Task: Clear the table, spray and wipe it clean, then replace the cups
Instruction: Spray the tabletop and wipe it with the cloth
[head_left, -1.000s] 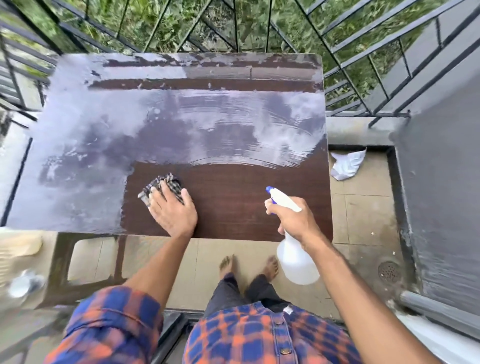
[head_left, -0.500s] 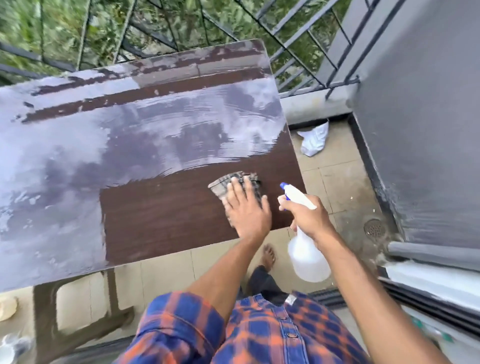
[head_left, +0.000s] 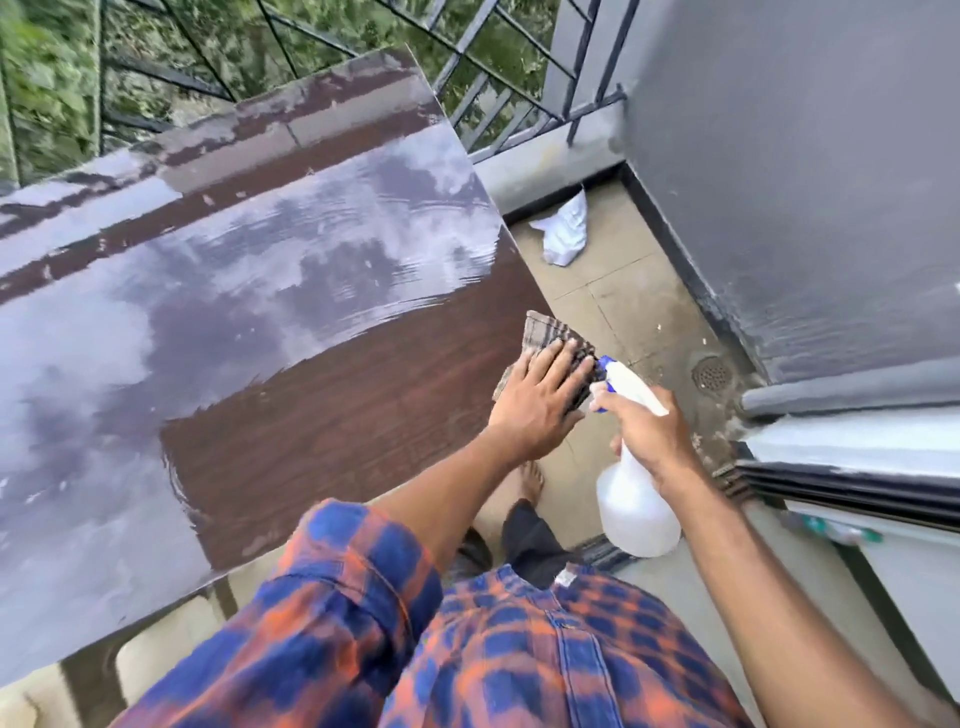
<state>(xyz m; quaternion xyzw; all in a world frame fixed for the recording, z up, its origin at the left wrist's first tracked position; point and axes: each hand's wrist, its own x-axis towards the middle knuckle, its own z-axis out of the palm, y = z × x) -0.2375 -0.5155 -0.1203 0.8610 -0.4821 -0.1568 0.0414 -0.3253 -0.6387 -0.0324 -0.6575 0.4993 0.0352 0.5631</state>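
1. The desk (head_left: 156, 322) fills the left of the view. Most of its dark wood-grain top shines with a wet film, while a duller, drier-looking band runs along the near edge. No cups show anywhere on it.
2. The left hand (head_left: 535, 402) lies flat at the desk's right edge, fingers (head_left: 563, 364) spread and pressing down on a checked cloth (head_left: 543, 332), not clenched around it. Part of the cloth hangs past the desk's edge.
3. The cloth looks soft, limp and probably damp, so it should bunch and drag unless held under a broad palm. Gathering the overhanging part back under the hand seems the safest hold.
4. Just right of the cloth, almost touching it, the right hand (head_left: 647, 426) holds a white spray bottle (head_left: 636, 499) off the desk, above the tiled floor (head_left: 613, 291). The fingers wrap its neck below the blue nozzle (head_left: 602, 374), which points toward the cloth.
5. The bottle looks like light, stiff plastic, possibly slick if wet, and the neck is the natural place to hold it.
6. Farther right, a crumpled white rag (head_left: 563, 234) lies on the floor near the grey wall (head_left: 805, 156).
7. Wiping seems to be midway, with the wet area left to do.
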